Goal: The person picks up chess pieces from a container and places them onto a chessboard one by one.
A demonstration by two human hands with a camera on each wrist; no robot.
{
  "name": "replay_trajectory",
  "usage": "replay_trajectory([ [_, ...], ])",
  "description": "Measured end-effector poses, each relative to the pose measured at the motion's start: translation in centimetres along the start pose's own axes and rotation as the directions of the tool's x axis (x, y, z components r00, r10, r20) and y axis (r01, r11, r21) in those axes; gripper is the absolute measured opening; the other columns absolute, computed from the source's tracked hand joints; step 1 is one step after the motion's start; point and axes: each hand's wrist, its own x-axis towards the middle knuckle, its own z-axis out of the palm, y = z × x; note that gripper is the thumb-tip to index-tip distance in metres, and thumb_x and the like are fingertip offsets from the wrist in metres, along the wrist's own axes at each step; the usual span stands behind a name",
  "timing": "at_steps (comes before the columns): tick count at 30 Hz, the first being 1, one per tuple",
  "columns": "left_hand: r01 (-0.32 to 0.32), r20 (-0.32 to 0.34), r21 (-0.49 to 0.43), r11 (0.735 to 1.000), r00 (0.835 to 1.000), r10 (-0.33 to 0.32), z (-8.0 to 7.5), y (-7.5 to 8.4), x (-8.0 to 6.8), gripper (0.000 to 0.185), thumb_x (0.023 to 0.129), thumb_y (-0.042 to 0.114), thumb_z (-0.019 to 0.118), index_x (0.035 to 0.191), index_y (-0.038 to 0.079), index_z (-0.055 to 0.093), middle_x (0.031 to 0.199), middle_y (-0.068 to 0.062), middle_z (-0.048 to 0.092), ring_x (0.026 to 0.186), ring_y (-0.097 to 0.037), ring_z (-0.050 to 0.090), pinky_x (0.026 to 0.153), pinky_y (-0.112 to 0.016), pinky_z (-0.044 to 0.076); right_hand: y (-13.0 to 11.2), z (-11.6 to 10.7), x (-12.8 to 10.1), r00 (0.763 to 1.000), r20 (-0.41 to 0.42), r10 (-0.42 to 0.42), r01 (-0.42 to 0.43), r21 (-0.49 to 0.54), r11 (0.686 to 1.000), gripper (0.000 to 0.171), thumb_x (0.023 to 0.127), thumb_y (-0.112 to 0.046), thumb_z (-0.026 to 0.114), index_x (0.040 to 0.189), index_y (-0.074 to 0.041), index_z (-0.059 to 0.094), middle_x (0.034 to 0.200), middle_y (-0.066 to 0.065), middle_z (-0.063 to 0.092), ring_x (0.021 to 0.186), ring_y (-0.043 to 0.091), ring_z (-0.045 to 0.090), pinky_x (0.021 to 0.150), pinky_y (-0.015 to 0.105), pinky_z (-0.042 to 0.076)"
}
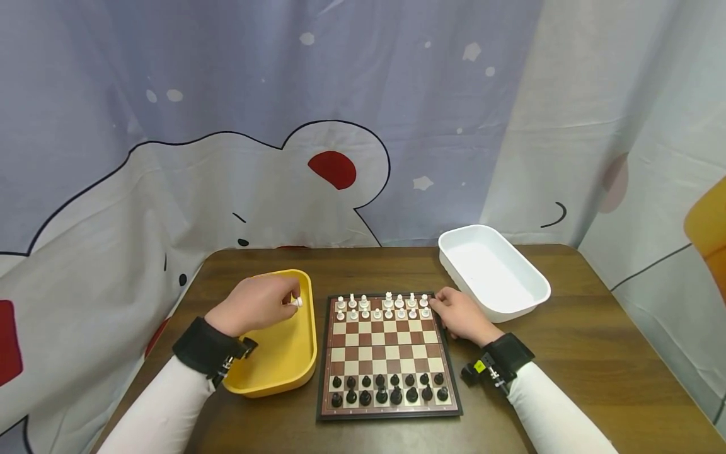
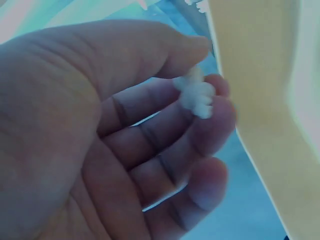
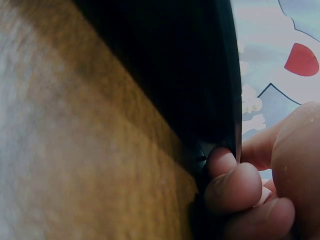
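Note:
My left hand [image 1: 258,306] is over the yellow tray [image 1: 311,334], pinching a small white chess piece [image 1: 297,302] between thumb and fingertips. In the left wrist view the chess piece [image 2: 196,95] is blurred, its kind unclear. To the right lies a chessboard [image 1: 386,353] with white pieces [image 1: 388,304] along its far rows and black pieces [image 1: 381,396] along its near rows. One square in the farthest white row bears no piece. My right hand [image 1: 462,315] grips the board's right edge near the far corner; the right wrist view shows fingers curled against the board's dark side [image 3: 190,65].
A white tray [image 1: 488,265] stands at the back right, just beyond my right hand. Everything rests on a brown wooden table [image 1: 595,353]. A printed curtain [image 1: 255,189] hangs behind the table's far edge.

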Motion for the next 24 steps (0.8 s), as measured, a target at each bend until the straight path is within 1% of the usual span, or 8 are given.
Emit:
replay_trajectory([
  [6,-0.038,-0.082,0.004,0.999,0.996,0.039,-0.7,0.6,1.0,0.014,0.098,0.018,0.083,0.11,0.012,0.077,0.087,0.006,0.069,0.073,-0.011,0.058,0.067,-0.034,0.054,0.1,0.1,0.0,1.0,-0.001,-0.014,0.014,0.016,1.0,0.024,0.116,-0.026,0.055,0.114,-0.003,0.063,0.068,0.008,0.061,0.042,0.019,0.054,0.043,0.034,0.045],
  [13,-0.078,-0.145,-0.006,0.997,0.986,0.077,-1.2,1.6,2.1,0.013,0.098,0.02,0.087,0.105,0.015,0.077,0.087,0.006,0.068,0.074,-0.012,0.058,0.066,-0.033,0.053,0.0,0.1,0.0,1.0,0.001,-0.009,0.009,0.019,1.0,0.024,0.116,-0.026,0.055,0.114,-0.003,0.063,0.068,0.008,0.061,0.042,0.018,0.054,0.043,0.034,0.045],
  [19,-0.111,-0.163,-0.02,0.994,0.981,0.106,-1.3,2.4,3.1,0.012,0.099,0.021,0.087,0.103,0.017,0.077,0.088,0.007,0.065,0.075,-0.012,0.057,0.066,-0.032,0.051,0.0,0.0,0.0,1.0,-0.009,-0.005,0.005,0.013,1.0,0.024,0.115,-0.026,0.055,0.115,-0.003,0.064,0.067,0.008,0.06,0.042,0.019,0.054,0.043,0.034,0.045],
  [24,-0.129,-0.158,-0.05,0.99,0.98,0.12,-1.2,2.9,3.7,0.01,0.1,0.022,0.085,0.106,0.018,0.078,0.093,0.007,0.065,0.077,-0.01,0.058,0.067,-0.032,0.051,-0.1,0.0,-0.1,1.0,-0.002,-0.013,0.013,0.019,1.0,0.025,0.116,-0.026,0.055,0.116,-0.002,0.064,0.067,0.007,0.06,0.042,0.018,0.053,0.043,0.034,0.045],
])
